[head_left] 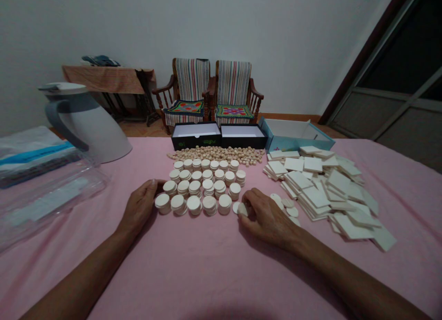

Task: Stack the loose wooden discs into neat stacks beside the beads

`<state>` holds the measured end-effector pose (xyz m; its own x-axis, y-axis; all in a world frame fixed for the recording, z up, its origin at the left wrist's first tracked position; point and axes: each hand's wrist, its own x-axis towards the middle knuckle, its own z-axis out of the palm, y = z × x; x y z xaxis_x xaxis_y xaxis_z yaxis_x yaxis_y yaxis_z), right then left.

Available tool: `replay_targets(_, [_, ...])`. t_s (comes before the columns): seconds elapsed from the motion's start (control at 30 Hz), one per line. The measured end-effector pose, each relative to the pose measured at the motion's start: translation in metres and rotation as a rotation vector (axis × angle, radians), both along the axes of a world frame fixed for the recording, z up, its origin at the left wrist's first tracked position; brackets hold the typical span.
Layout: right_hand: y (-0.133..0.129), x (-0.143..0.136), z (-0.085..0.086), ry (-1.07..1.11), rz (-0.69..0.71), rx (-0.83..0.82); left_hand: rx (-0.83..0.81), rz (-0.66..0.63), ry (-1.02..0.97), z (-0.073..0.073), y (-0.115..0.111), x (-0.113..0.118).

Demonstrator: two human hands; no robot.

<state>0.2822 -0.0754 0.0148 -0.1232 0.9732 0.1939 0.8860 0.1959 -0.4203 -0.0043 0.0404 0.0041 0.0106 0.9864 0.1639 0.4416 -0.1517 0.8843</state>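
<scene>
Rows of small stacks of round wooden discs [194,205] stand in the middle of the pink cloth. At the right end of the front row, my right hand [264,216] pinches a wooden disc [243,209] between thumb and fingers. Another pale disc [235,206] lies flat just left of those fingertips. My left hand [140,204] rests on the cloth at the left side of the stacks, fingers stretched forward, holding nothing I can see. Several loose discs [292,212] are scattered to the right of my right hand.
Small wooden beads [217,154] lie behind the stacks, before two black boxes [196,142] and a light-blue box [297,142]. Square wooden tiles [317,195] are heaped at right. A white and grey jug [100,131] and clear plastic packaging [51,205] occupy the left.
</scene>
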Motion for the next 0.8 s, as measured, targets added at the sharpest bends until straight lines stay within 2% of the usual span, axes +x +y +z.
replay_targets(0.17, [0.000, -0.011, -0.011, 0.009, -0.104, 0.078, -0.004, 0.005, 0.011, 0.002, -0.001, 0.001])
replay_targets(0.33, [0.001, -0.011, -0.006, 0.101, -0.163, 0.027, -0.005, -0.009, -0.001, 0.000, 0.000, 0.000])
replay_targets(0.53, [0.003, 0.001, 0.000, 0.055, -0.133, -0.069, -0.015, -0.009, -0.026, -0.001, 0.000, 0.000])
replay_targets(0.8, [0.002, -0.008, -0.013, 0.012, -0.143, -0.037, -0.017, -0.017, -0.008, 0.000, -0.001, 0.001])
